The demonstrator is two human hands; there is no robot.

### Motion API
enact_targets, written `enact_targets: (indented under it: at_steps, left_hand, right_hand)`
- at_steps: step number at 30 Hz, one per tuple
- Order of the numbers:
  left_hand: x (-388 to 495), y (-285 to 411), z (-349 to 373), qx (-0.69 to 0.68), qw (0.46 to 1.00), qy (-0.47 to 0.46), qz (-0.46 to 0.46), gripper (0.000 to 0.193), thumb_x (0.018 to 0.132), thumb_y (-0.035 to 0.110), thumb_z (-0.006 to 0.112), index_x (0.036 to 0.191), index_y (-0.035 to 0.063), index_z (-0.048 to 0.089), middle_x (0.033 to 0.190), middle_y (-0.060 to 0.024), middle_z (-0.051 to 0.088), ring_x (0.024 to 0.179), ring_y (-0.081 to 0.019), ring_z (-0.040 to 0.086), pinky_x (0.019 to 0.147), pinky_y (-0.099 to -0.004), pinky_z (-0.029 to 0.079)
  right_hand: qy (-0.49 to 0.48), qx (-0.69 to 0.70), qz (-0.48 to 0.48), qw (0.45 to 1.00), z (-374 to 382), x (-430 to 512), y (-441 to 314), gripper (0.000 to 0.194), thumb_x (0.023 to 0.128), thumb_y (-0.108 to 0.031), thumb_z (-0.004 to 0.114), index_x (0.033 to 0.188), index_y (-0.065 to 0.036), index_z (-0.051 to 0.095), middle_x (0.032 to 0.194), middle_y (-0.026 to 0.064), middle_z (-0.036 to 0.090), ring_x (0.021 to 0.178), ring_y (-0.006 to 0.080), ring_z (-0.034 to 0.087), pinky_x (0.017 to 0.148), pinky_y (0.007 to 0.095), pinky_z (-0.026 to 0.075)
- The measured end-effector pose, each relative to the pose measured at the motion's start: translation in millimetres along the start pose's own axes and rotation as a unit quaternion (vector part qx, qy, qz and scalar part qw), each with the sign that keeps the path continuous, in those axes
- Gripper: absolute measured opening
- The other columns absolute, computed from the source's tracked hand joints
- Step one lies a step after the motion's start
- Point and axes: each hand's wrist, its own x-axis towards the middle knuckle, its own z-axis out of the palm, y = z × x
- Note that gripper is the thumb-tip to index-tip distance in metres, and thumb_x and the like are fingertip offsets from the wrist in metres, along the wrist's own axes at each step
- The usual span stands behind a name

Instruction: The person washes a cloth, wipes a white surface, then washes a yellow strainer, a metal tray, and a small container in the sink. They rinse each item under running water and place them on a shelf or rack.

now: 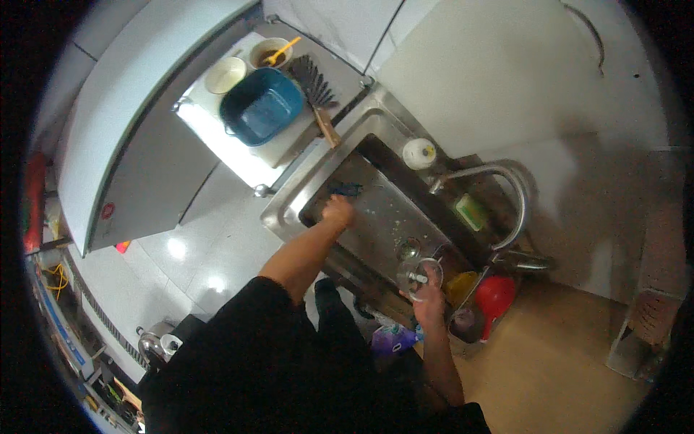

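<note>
Over the near left part of the steel sink (374, 211), my left hand (338, 210) is closed at the edge of a dark blue, blurred thing (347, 189), perhaps a scrubber or cloth. My right hand (428, 297) grips a clear round vessel or lid (420, 278) with a small white part showing at its middle. This clear piece is above the sink's right end, close to the round drain (409, 249). Small pale bits lie on the sink floor near the drain.
A curved steel faucet (518, 190) and a green-and-white sponge (470, 212) are beyond the sink. A red ladle or scoop (494, 298) lies at right. Left of the sink are a blue basin (263, 106), bowls (225, 75) and a wooden-handled brush (325, 126).
</note>
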Motion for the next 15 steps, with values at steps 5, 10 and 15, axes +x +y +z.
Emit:
enact_targets:
  at_steps: [5,10,15]
  left_hand:
    - [62,-16,108,0.017,0.986,0.078,-0.145,0.051,0.099,0.025,0.061,0.146,0.01,0.053,0.136,-0.0087,0.064,0.125,-0.0218,0.062,0.098,-0.0388,0.053]
    - [148,-27,150,-0.042,0.933,0.021,-0.358,0.058,0.095,0.034,0.064,0.147,0.0115,0.051,0.146,-0.0115,0.054,0.13,-0.0257,0.055,0.104,-0.0399,0.048]
    - [127,1,142,-0.122,0.979,-0.129,-0.104,0.069,0.089,0.051,0.063,0.143,0.0101,0.053,0.143,-0.0177,0.052,0.119,-0.0315,0.056,0.096,-0.0439,0.051]
  right_hand:
    - [0.049,-0.006,0.014,0.999,-24,-36,45,0.062,0.099,-0.042,0.058,0.153,-0.015,0.041,0.15,0.0107,0.045,0.127,0.0329,0.052,0.098,0.0548,0.051]
    - [0.053,-0.336,-0.001,0.94,-11,-86,20,0.055,0.1,-0.033,0.055,0.15,-0.012,0.044,0.148,0.0115,0.045,0.129,0.0344,0.05,0.105,0.0534,0.048]
    - [0.12,0.072,-0.001,0.99,14,-111,-25,0.052,0.1,-0.03,0.054,0.148,-0.013,0.046,0.145,0.0131,0.048,0.13,0.0346,0.051,0.099,0.0536,0.051]
